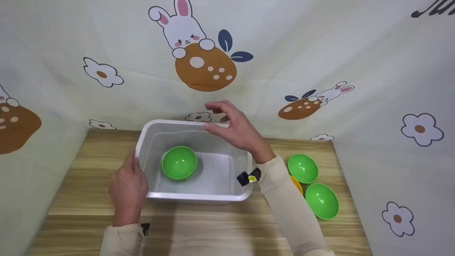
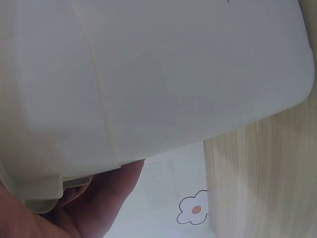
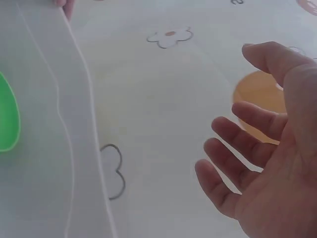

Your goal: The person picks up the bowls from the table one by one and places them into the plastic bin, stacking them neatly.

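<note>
We look into a small screened-off workspace, though whether it sits in a home or an office we cannot tell. Pale sheeting (printed with cartoon rabbits and flowers, quite nursery-like) borders a wood-grain surface at left, back and right.

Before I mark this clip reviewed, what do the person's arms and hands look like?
The left hand and right hand are bare. Cream sleeves end near the wrists. A black piece shows beside the left cuff; black parts with a yellow mark sit at the right.
</note>
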Demonstrator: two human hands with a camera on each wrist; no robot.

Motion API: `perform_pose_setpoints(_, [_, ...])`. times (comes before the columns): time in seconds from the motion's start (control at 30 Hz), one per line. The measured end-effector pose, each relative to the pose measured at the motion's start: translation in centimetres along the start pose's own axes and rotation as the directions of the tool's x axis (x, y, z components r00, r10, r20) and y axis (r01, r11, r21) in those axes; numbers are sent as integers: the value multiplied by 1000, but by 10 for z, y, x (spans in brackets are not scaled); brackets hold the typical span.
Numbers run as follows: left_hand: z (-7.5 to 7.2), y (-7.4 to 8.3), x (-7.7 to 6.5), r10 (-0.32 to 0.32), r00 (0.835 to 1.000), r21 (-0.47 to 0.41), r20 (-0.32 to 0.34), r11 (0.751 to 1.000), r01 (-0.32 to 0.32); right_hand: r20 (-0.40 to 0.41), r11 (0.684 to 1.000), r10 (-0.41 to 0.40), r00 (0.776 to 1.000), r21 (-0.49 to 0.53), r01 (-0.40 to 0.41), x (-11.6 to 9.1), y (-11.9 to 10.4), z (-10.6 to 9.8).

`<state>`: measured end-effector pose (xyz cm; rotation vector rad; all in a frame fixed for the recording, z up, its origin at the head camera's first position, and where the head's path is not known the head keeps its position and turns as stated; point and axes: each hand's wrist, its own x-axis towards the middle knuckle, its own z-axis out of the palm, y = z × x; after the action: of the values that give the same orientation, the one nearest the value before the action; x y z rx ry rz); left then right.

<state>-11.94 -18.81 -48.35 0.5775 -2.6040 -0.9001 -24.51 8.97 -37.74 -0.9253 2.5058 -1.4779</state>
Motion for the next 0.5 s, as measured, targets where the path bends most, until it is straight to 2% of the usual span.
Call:
perform_pose_setpoints(0.23, [-1,2,2,-26,999,10,37,1000,26,-110,997,18,994,-77,-27,-34,8,-29])
perform_pose_setpoints(0.5, [-1,1,1,-52,996,22,79,999,50,-201,990,124,972,-41,-135,-72,27,-42])
